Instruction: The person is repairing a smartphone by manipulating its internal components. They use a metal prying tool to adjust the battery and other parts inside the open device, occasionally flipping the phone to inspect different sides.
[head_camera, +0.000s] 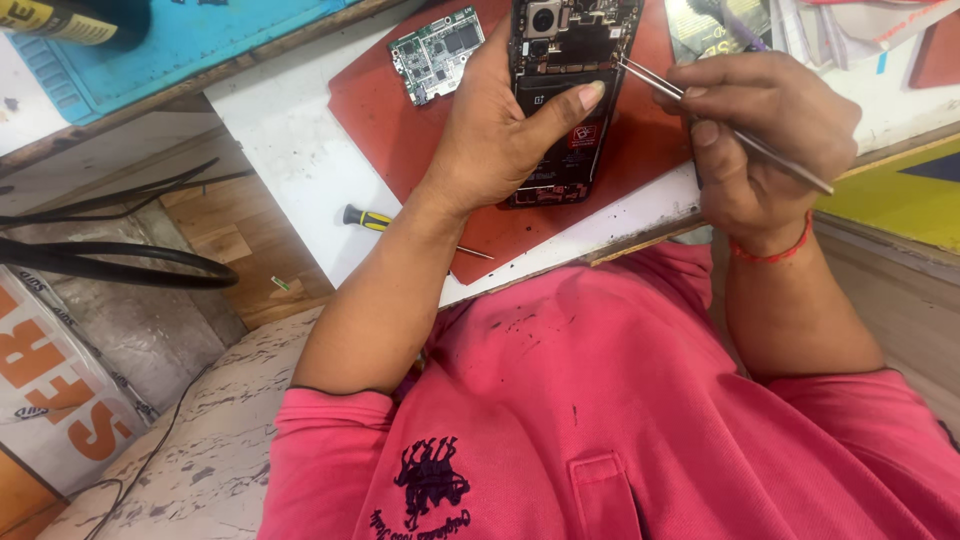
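Note:
An opened black smartphone (562, 60) with its back cover off lies on a red work mat (400, 140). My left hand (490, 130) grips the phone from its left side, thumb laid across its middle. My right hand (760, 140) pinches metal tweezers (650, 80), whose tips touch the phone's right edge near the upper part. A red thread bracelet circles my right wrist. A green circuit board (437, 52) rests on the mat just left of the phone.
A yellow-and-black handled screwdriver (375, 220) lies on the white bench at the mat's lower left corner. A blue mat (190, 40) lies at the upper left. Black cables (120, 255) hang below the bench. Packets and papers (800, 25) crowd the upper right.

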